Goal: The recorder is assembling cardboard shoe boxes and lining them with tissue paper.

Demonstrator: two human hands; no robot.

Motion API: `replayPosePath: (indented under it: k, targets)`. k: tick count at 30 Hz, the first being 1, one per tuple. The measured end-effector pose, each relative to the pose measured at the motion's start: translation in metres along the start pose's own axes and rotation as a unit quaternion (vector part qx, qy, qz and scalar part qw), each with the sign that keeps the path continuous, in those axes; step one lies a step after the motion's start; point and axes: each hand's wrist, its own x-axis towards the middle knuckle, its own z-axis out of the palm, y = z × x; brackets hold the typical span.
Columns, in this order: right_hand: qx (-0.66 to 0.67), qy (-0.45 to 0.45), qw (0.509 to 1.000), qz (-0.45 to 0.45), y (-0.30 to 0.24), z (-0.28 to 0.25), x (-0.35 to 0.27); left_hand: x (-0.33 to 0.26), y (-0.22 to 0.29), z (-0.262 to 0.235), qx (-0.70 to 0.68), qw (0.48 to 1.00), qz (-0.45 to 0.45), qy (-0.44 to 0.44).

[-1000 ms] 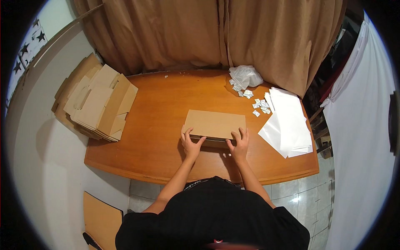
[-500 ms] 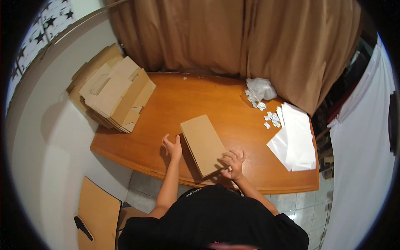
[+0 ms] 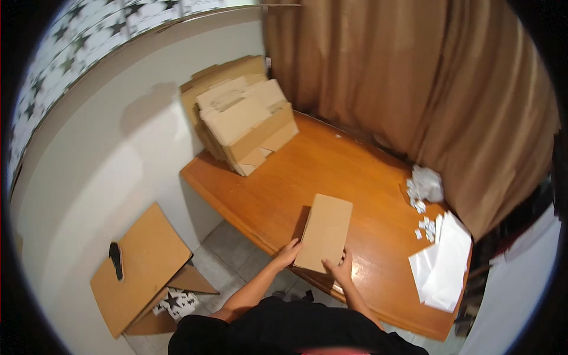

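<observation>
A closed brown cardboard box is between my hands at the front edge of the wooden table. My left hand grips its near left side, fingers against the edge. At the near right corner, my right hand holds the box, with the thumb on top and fingers along the side. The underside of the box is hidden, so I cannot tell whether it rests fully on the table.
Flattened cardboard boxes lean against the wall at the table's far left. On the right are white plastic bags, small white packets and a clear bag. A dark shoe lies on a brown board at lower left.
My view has turned left. Both hands, apart from the box's sides or loosely at its corner before, now hold it. The box has turned and sits nearer the table's front edge.
</observation>
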Motion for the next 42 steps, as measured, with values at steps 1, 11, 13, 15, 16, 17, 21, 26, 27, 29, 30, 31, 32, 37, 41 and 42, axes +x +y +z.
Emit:
replayPosePath:
  k: [1,11,13,15,16,17,21,26,27,29,30,31,32,37,41,42]
  targets:
    - [-0.005,-0.025,1.0,-0.008,-0.001,0.007,-0.008,-0.006,-0.007,-0.005,0.003,1.0,0.002,-0.003]
    - [-0.173,-0.382,0.797,-0.436,-0.045,0.095,-0.068,-0.2,-0.041,-0.106,-0.405,0.906,0.025,0.121]
    - [-0.151,-0.418,0.766,-0.465,-0.049,0.128,-0.08,-0.245,-0.051,-0.121,-0.425,0.889,0.11,0.126]
    - [-0.121,-0.439,0.72,-0.524,-0.059,0.169,-0.103,-0.293,-0.055,-0.136,-0.405,0.881,0.168,0.182]
    - [-0.107,-0.458,0.707,-0.528,-0.063,0.189,-0.117,-0.317,-0.06,-0.142,-0.377,0.876,0.211,0.212]
    - [-0.077,-0.466,0.692,-0.546,-0.066,0.209,-0.133,-0.342,-0.064,-0.149,-0.377,0.869,0.215,0.236]
    - [0.076,-0.482,0.635,-0.599,-0.099,0.289,-0.222,-0.45,-0.059,-0.185,-0.275,0.82,0.275,0.421]
    - [0.229,-0.522,0.573,-0.59,-0.142,0.388,-0.34,-0.59,-0.041,-0.236,-0.185,0.745,0.307,0.563]
    - [0.235,-0.528,0.565,-0.589,-0.157,0.404,-0.361,-0.615,-0.033,-0.245,-0.15,0.731,0.324,0.582]
    - [0.325,-0.521,0.54,-0.575,-0.196,0.429,-0.402,-0.659,-0.014,-0.262,-0.106,0.718,0.351,0.592]
    - [0.328,-0.523,0.537,-0.575,-0.217,0.438,-0.418,-0.679,-0.004,-0.27,-0.064,0.711,0.376,0.591]
    - [0.354,-0.519,0.512,-0.586,-0.239,0.448,-0.433,-0.698,0.003,-0.281,-0.036,0.698,0.4,0.593]
    - [0.379,-0.513,0.487,-0.597,-0.261,0.456,-0.446,-0.716,0.011,-0.293,-0.008,0.684,0.424,0.593]
    - [0.417,-0.45,0.436,-0.659,-0.38,0.488,-0.491,-0.791,0.103,-0.337,0.018,0.677,0.491,0.547]
    - [0.396,-0.363,0.434,-0.723,-0.468,0.524,-0.514,-0.825,0.169,-0.388,-0.001,0.64,0.518,0.567]
    - [0.401,-0.362,0.43,-0.723,-0.487,0.53,-0.519,-0.834,0.182,-0.401,0.004,0.637,0.519,0.57]
